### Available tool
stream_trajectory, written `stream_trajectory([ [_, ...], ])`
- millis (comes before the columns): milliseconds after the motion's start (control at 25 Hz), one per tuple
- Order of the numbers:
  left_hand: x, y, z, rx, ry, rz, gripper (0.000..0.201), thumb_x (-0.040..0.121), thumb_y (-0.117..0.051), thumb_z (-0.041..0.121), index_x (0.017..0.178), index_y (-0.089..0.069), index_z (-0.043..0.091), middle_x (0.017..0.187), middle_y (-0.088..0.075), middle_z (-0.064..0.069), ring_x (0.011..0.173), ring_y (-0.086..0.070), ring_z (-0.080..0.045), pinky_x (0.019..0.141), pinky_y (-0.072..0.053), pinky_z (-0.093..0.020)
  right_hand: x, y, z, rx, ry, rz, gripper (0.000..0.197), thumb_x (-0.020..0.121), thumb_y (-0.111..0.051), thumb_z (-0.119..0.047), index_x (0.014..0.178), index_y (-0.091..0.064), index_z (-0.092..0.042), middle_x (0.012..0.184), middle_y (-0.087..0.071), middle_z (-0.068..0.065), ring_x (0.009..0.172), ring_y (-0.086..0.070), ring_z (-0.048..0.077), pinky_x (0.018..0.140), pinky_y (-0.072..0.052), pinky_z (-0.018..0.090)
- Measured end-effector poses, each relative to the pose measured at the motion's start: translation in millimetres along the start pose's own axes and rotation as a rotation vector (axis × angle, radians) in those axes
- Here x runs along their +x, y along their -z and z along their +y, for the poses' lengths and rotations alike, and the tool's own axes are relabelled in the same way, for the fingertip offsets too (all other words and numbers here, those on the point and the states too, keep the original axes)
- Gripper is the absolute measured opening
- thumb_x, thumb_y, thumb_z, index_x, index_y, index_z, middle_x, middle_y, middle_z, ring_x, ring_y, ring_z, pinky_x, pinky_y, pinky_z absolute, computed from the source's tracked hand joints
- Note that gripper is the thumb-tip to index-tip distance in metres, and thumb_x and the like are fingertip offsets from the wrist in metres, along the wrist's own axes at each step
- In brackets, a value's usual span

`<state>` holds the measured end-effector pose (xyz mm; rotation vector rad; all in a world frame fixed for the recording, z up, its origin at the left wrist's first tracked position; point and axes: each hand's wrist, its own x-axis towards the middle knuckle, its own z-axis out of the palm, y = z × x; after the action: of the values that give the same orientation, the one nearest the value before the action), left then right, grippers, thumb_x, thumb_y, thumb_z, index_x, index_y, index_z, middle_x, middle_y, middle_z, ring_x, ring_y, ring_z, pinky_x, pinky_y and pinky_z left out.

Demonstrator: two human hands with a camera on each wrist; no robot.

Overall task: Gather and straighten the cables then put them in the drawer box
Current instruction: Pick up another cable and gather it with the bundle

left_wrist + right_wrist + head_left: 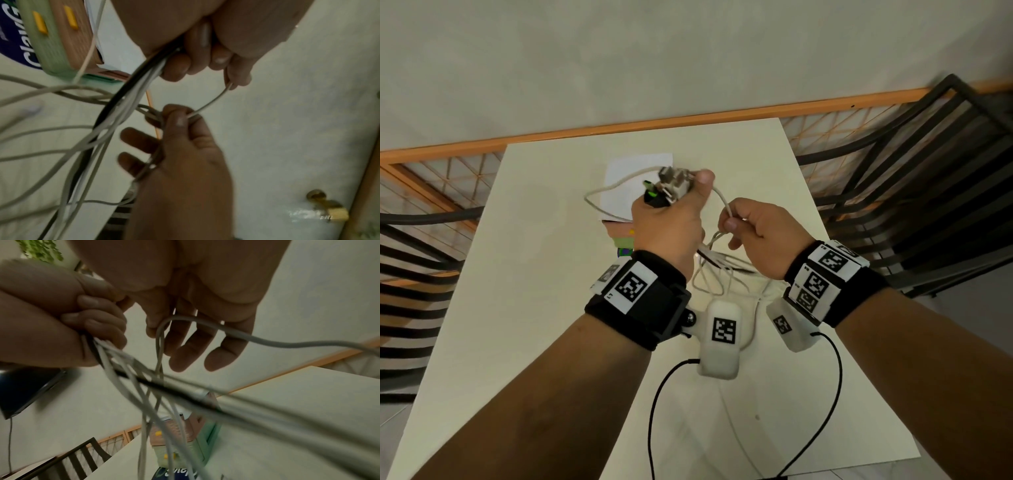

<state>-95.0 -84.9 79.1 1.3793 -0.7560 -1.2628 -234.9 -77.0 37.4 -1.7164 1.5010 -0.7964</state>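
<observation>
both forearms reach over the cream rectangular table. left hand fingers curl around a bundle of grey and black cables, plug ends uppermost; right hand pinches one grey strand, other fingers loosely spread. pastel drawer box seemingly sits just behind.

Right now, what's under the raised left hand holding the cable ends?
Under the left hand sits the small pink and green drawer box on the white table, with grey cable loops hanging alongside. Its drawers' contents are hidden.
</observation>
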Motion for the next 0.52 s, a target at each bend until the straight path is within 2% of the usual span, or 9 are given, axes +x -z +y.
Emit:
stream_trajectory([
  [80,3,0,4,-0.099,0.013,0.06,0.039,0.078,-0.084,0.036,0.091,-0.063,0.005,0.06,-0.048,-0.007,0.038,-0.034,-0.015,0.044,-0.037,-0.022,2,3,6,0.028,-0.051,-0.005,0.02,0.1,-0.044,-0.013,0.091,-0.059,-0.023,0.094,-0.067,-0.002,0.076,-0.07,0.019,0.058,-0.047,0.012],
  [160,3,-2,4,-0.137,0.004,0.064,0.048,0.077,-0.084,0.038,0.102,-0.067,0.0,0.06,-0.044,-0.008,0.037,-0.031,-0.016,0.045,-0.036,-0.022,5,6,11,0.046,-0.092,-0.007,0.022,0.1,-0.044,-0.014,0.089,-0.058,-0.026,0.096,-0.067,-0.001,0.073,-0.072,0.018,0.053,-0.042,0.008],
  [240,0,-5,3,-0.157,-0.01,0.019,0.047,0.08,-0.082,0.035,0.107,-0.069,-0.001,0.07,-0.048,-0.013,0.039,-0.029,-0.015,0.045,-0.032,-0.023,8,5,11,0.034,-0.109,-0.023,0.019,0.099,-0.047,-0.015,0.088,-0.058,-0.026,0.098,-0.066,-0.004,0.072,-0.072,0.018,0.053,-0.043,0.01],
  [320,-3,-7,2,-0.171,-0.027,-0.032,0.043,0.083,-0.079,0.032,0.107,-0.07,-0.003,0.079,-0.046,-0.015,0.043,-0.026,-0.015,0.044,-0.03,-0.023,11,3,10,-0.015,-0.102,-0.047,0.013,0.097,-0.051,-0.015,0.091,-0.06,-0.023,0.099,-0.066,-0.006,0.075,-0.071,0.019,0.057,-0.048,0.014],
  [360,-4,-7,2,-0.171,-0.034,-0.051,0.04,0.084,-0.078,0.031,0.104,-0.071,-0.002,0.078,-0.044,-0.015,0.044,-0.025,-0.015,0.045,-0.03,-0.024,13,1,11,-0.048,-0.1,-0.063,0.012,0.096,-0.052,-0.016,0.092,-0.061,-0.022,0.099,-0.066,-0.005,0.077,-0.07,0.018,0.058,-0.049,0.017],
  [440,-6,-6,7,-0.179,-0.046,-0.082,0.03,0.087,-0.075,0.031,0.097,-0.074,0.003,0.062,-0.04,-0.011,0.047,-0.022,-0.017,0.046,-0.029,-0.025,15,-1,14,-0.102,-0.124,-0.092,0.013,0.095,-0.052,-0.016,0.09,-0.063,-0.022,0.097,-0.066,-0.004,0.073,-0.066,0.016,0.06,-0.051,0.024],
  [520,-6,-3,15,-0.201,-0.061,-0.101,0.025,0.089,-0.072,0.033,0.094,-0.075,0.008,0.045,-0.035,0.002,0.047,-0.019,-0.016,0.047,-0.028,-0.025,16,-3,21,-0.126,-0.19,-0.098,0.017,0.096,-0.05,-0.015,0.088,-0.062,-0.022,0.093,-0.066,-0.002,0.066,-0.062,0.008,0.059,-0.052,0.027],
])
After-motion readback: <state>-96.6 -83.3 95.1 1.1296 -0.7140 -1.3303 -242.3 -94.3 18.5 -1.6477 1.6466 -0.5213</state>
